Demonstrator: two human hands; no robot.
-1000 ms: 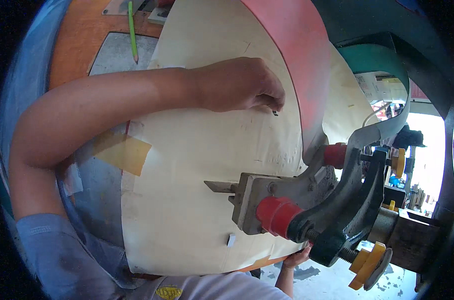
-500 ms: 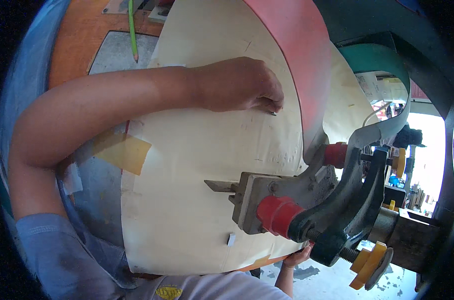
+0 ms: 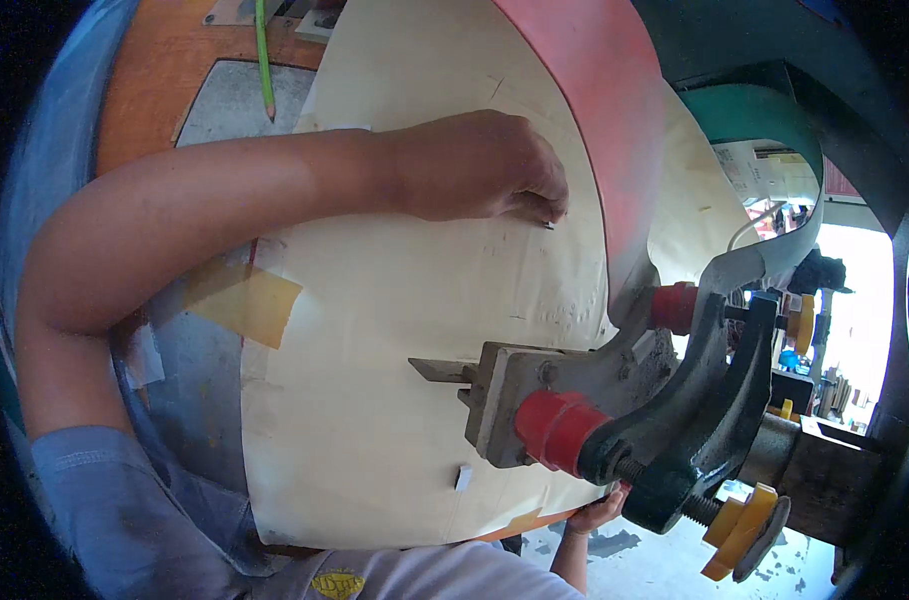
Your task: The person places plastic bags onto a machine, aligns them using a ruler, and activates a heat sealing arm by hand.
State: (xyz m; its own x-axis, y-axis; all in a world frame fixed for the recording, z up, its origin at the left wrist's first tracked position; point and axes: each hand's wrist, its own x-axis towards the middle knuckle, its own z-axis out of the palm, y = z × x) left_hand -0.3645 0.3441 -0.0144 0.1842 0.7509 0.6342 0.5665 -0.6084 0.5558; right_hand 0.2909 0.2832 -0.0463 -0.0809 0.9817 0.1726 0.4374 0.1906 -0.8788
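- Left side: I see a tan patch lying across the left edge of the cream sheet. A green pencil lies above it, tip over a grey plate.
- Lower middle: a pale slip rests on the sheet. A pointed metal bar projects over the sheet; I cannot tell whether it touches.
- Left hand: position over the sheet is nearly unchanged. Fingers are curled, tips pressed together on a small dark piece.
- Dark piece: at the sheet surface, below the fingertips. It shows as a thinner sliver than one second ago. I judge this a slight tilt or grip adjustment, with no clear advance in the work.
- Right hand: unchanged, at the sheet's lower right edge. Its fingers are partly hidden; I cannot tell their state.
- Right: a red band curves above the sheet, beside the left hand.
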